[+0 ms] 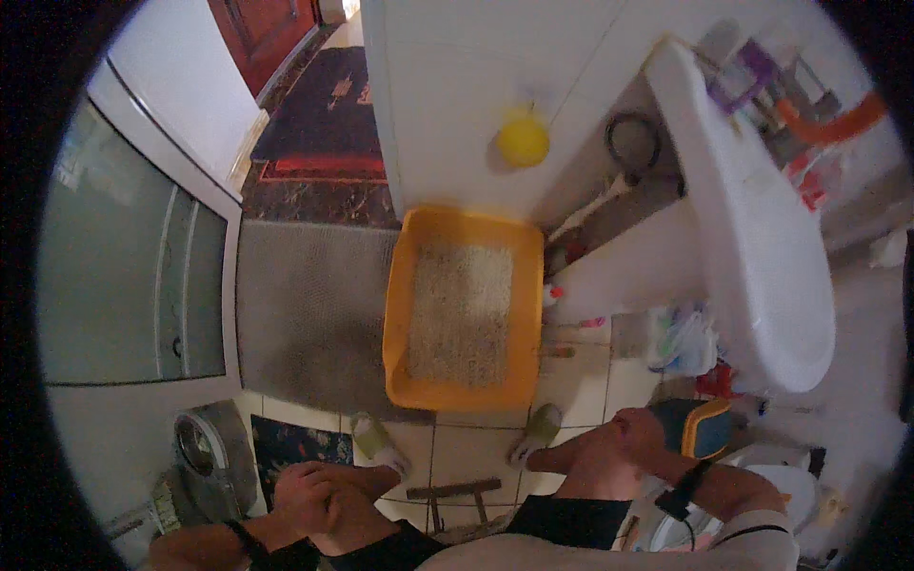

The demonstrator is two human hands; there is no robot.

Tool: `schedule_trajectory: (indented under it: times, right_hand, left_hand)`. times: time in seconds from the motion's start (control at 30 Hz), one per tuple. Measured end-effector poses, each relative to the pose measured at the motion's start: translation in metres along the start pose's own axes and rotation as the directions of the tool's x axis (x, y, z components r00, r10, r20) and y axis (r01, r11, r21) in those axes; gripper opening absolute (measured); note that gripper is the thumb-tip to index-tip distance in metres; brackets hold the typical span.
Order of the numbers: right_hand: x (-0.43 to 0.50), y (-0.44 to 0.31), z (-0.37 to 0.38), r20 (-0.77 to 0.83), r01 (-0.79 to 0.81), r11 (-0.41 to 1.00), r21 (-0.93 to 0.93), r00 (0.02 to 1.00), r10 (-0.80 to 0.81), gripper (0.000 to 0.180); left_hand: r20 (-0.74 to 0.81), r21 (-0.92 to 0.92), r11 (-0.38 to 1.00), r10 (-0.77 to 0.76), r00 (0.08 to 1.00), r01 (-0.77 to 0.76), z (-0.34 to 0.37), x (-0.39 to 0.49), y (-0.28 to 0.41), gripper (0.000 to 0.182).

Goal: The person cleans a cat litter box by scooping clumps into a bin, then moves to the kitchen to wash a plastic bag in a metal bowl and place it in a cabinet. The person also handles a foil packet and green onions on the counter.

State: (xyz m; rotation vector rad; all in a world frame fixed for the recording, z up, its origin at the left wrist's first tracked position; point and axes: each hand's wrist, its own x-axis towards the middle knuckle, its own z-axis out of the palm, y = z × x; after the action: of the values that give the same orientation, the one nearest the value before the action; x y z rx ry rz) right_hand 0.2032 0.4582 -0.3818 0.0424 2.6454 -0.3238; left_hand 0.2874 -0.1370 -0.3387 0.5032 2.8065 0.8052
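My left hand (308,494) rests on my left knee, and my right hand (639,434) lies over my right knee. Neither holds any object, though blur hides the detail of the fingers. A black band circles each wrist. Ahead of my feet, on the floor, stands an orange plastic tray (397,307) that looks like a litter box. Pale granular litter (460,321) covers its bottom. My feet, in green-and-white slippers (370,434), are planted apart on the tiles, just short of the tray's near edge.
A white washbasin (771,264) juts out at right, above plastic bags (685,342). A grey mat (314,300) adjoins the tray's left side. Left stands a frosted-glass door (136,264); a dark doormat (321,107) lies beyond the doorway. A yellow round object (523,141) hangs on the wall.
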Motion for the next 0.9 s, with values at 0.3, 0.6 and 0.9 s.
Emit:
schedule_trajectory:
  times: [0.3,0.6,0.9]
  right_hand:
    - [0.003,-0.019,-0.005,0.445,0.056,0.997,-0.044,0.895,-0.031,0.027]
    - [-0.031,-0.245,-0.137,0.640,0.676,0.737,0.021,0.557,-0.530,0.028]
    - [0.029,-0.370,-0.294,0.195,0.546,0.833,-0.086,0.829,-0.523,0.026]
  left_hand:
    - [0.632,0.136,0.983,-0.184,0.753,0.126,-0.046,0.040,-0.009,0.030]
    - [0.386,-0.542,0.513,-0.551,0.740,0.665,-0.131,-0.018,-0.004,0.033]
    - [0.268,0.060,0.766,-0.630,0.729,0.640,-0.335,-0.018,-0.061,0.039]
